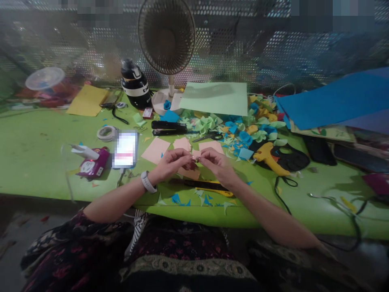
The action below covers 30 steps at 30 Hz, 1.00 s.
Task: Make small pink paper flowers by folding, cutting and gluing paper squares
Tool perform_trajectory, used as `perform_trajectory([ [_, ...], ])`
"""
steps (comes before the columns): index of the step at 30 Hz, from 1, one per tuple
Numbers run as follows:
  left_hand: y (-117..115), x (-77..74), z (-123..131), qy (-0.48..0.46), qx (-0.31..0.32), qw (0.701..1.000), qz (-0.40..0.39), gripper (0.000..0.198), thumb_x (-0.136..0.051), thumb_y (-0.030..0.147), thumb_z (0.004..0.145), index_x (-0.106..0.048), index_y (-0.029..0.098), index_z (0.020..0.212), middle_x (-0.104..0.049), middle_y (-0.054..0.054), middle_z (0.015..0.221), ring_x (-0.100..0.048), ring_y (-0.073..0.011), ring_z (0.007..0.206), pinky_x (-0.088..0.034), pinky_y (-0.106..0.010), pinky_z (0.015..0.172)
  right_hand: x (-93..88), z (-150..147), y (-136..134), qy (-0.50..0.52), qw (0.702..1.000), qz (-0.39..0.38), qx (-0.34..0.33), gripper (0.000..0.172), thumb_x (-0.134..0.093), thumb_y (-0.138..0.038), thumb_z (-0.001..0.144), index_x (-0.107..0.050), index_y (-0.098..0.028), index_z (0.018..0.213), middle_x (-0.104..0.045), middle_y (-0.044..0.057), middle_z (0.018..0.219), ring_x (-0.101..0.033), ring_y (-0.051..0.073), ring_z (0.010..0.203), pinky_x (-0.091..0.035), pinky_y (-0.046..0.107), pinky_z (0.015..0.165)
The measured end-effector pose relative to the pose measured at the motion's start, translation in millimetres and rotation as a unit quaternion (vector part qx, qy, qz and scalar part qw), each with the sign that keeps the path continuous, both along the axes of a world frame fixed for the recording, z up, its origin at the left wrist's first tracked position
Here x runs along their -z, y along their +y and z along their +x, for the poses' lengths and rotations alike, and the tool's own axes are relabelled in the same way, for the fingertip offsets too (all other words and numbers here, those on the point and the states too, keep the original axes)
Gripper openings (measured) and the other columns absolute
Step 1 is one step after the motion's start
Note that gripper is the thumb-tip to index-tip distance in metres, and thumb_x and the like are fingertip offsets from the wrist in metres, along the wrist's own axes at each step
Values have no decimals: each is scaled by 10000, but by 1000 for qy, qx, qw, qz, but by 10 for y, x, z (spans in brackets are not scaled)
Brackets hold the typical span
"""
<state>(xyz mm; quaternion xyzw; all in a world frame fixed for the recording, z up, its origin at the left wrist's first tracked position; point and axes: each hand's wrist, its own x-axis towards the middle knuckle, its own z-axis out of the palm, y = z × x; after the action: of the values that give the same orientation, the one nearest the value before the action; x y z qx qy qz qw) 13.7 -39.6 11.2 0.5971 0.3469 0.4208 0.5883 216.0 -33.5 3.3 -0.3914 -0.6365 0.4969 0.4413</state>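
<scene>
My left hand (172, 163) and my right hand (216, 162) meet over the green table (36, 150), fingers pinched together on a small pale pink paper piece (196, 154) held between them. Under the hands lies another pink paper piece (190, 173). Several pink paper squares (155, 150) lie just beyond. A white watch is on my left wrist. A yellow and black cutter (209, 186) lies below my right hand.
A phone (125, 149), tape roll (106, 132), purple device (91, 165), black stapler (168, 127), scissors (209, 136), yellow glue gun (269, 156), folded blue and green paper bits (243, 129), a fan (166, 48), a green sheet (217, 98) and blue sheets (334, 101) crowd the table.
</scene>
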Motion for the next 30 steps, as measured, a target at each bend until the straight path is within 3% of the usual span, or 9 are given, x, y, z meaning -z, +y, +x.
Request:
perform_trajectory([
  [9,-7,-7,3,28,32,999,-32,437,-691,556,865,-593,141,774,-727,-56,683,-692,-122,602,-580,-230,592,-5,-22,-25,-14,998,53,-11,307,-724,-509,843,-652,-224,753,-610,54,893,-584,204,897,-494,375,859],
  [17,8,23,27,30,-7,1000,4,417,-695,547,864,-604,141,838,-680,-14,676,-650,-95,602,-540,-202,581,41,-15,-15,-35,995,89,-31,242,-675,-431,889,-637,-217,785,-609,56,902,-595,202,885,-490,371,837],
  [30,30,24,48,9,4,1000,-24,427,-694,576,849,-596,163,899,-677,0,665,-647,-107,589,-528,-222,580,42,-9,6,-77,987,141,-13,233,-645,-413,913,-622,-214,794,-635,62,913,-607,202,900,-507,375,853],
])
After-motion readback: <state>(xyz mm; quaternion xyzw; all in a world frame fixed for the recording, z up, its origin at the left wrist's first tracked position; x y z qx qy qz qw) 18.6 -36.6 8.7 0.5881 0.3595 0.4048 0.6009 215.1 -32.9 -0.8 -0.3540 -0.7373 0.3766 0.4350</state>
